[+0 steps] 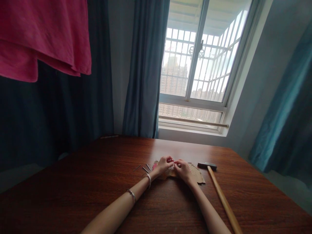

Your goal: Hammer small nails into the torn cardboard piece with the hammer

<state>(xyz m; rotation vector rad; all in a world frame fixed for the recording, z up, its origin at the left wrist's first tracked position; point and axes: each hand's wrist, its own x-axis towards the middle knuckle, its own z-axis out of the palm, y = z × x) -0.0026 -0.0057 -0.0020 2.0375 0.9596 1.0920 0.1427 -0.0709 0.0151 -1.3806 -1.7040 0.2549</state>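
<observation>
My left hand (164, 165), with bracelets on its wrist and forearm, is closed in a pinch above the middle of the table. My right hand (182, 169) is closed too, its fingertips almost meeting those of the left. A small whitish thing seems to lie between the fingers, too small to name. Beneath both hands lies a tan, cardboard-like sheet (197, 174) with rows of small marks or holes. A pink patterned piece (154, 166) shows by my left wrist, partly hidden.
Thin metal rods (145, 169) lie left of my hands on the brown wooden table (97, 188). A hammer (220, 191) with a dark head and long wooden handle lies on the right. Behind stand blue curtains (146, 71) and a barred window (195, 65); pink cloth (46, 35) hangs upper left.
</observation>
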